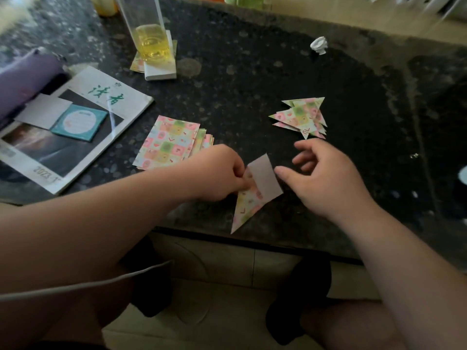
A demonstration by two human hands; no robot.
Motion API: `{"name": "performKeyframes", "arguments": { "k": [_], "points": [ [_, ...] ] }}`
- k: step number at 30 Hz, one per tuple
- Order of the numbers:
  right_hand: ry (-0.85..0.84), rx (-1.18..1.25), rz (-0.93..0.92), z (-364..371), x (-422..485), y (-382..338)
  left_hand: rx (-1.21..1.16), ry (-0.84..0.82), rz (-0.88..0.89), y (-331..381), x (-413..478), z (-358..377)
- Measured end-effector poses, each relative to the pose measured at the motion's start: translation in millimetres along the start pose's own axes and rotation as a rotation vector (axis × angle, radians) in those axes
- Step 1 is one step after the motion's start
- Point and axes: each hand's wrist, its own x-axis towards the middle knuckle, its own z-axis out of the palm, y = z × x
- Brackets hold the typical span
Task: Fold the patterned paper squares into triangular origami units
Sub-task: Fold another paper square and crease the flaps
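Left hand is clamped on the half-folded paper, fingers curled in and pinching its left edge right at the near rim of the dark stone table. That paper shows a white flap on top and a patterned point that pokes past the table edge toward the person. Right hand sits just to the right of the half-folded paper, loose and open, fingers spread, thumb tip close to the white flap but not clearly touching it, holding nothing. Up and to the left of the half-folded paper lies the stack of patterned sheets, fanned a little, flat on the table. Up and to the right of it, a small pile of finished triangles overlaps itself. Farther left of the paper, a magazine with a teal card on it. Well beyond the paper, a tall glass with yellow liquid stands on a white block, and a crumpled white scrap lies off to the far right.
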Motion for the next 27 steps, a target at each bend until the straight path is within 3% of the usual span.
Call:
{"name": "performKeyframes", "arguments": {
  "k": [7, 11, 14, 20, 27],
  "points": [
    [-0.083, -0.074, -0.155, 38.0, 2.1, 8.3, -0.079, 0.124, 0.026, -4.2, 2.1, 18.3],
    [-0.099, -0.084, -0.165, 46.3, 5.9, 10.0, 0.235, 0.266, 0.211, -7.0, -10.4, 31.2],
    [-0.113, -0.012, -0.063, 48.3, 10.1, 5.4, 0.485, 0.267, 0.377, -12.4, -19.1, 55.3],
    [-0.155, 0.148, 0.206, 39.9, 29.2, -14.8, 0.554, 0.254, 0.404, -26.4, -20.7, 70.8],
    [-0.175, 0.152, 0.196, 43.5, 39.6, -18.6, 0.524, 0.189, 0.377, -25.6, -14.8, 54.0]
  ]
}}
